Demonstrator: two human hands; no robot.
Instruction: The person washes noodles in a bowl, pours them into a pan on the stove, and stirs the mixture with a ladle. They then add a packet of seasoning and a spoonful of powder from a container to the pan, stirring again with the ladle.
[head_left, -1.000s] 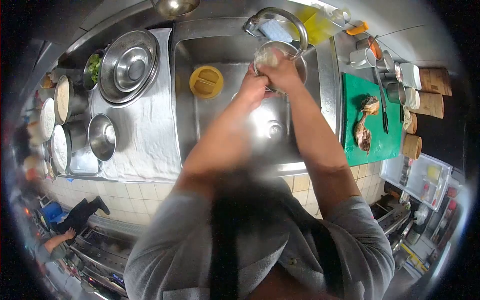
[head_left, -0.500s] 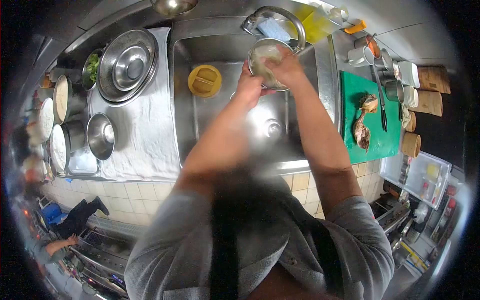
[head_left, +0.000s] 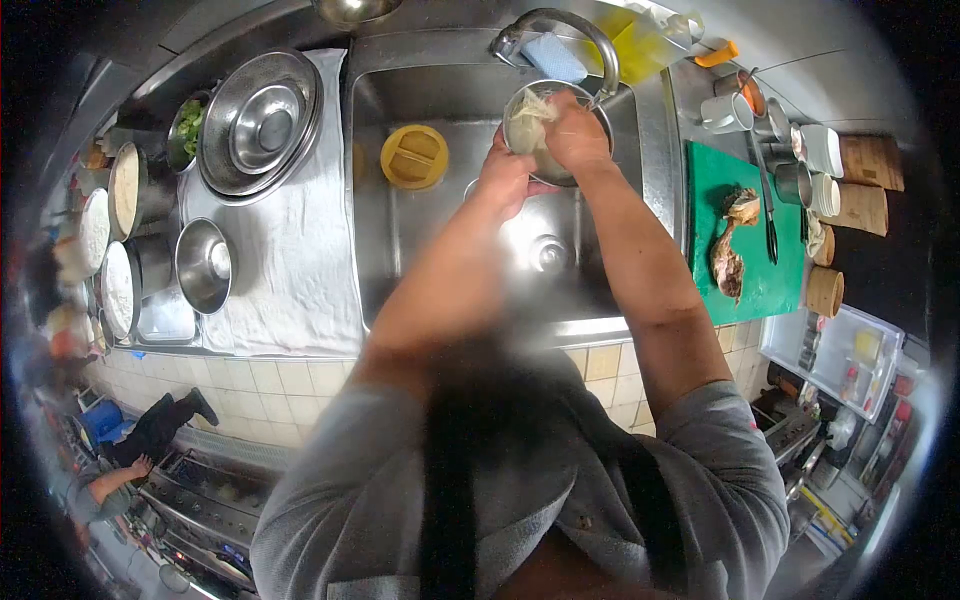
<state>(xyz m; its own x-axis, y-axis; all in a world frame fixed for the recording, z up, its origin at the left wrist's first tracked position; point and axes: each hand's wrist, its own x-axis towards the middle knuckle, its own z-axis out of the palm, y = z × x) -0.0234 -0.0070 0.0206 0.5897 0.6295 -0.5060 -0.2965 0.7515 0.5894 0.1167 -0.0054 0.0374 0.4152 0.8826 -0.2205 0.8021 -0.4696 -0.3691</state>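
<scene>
A round metal bowl [head_left: 513,105] is held over the sink, beneath the curved faucet [head_left: 603,48]. My left hand [head_left: 508,178] grips the bowl's near-left rim and side. Inside the bowl, my right hand [head_left: 577,135] is closed over pale, whitish strands [head_left: 535,108], which stick out to the left of its fingers. Its fingertips are partly hidden. Cloudy liquid seems to lie around the strands; their exact kind does not show. A round yellow lid-like piece [head_left: 414,157] with a crossbar rests on the sink bottom [head_left: 480,90], left of my hands.
On the right, a green cutting board [head_left: 712,180] carries browned meat pieces [head_left: 728,262] and a knife [head_left: 769,220]. Nested metal bowls [head_left: 264,128] and a smaller bowl [head_left: 205,266] sit on a white cloth [head_left: 290,290]. A blue sponge [head_left: 553,58] lies behind the faucet. Another person [head_left: 150,440] stands lower left.
My right hand has shifted within the bowl, and the pale strands now bunch up higher at its left side. My left hand keeps its hold on the bowl. The whole view has shifted slightly.
</scene>
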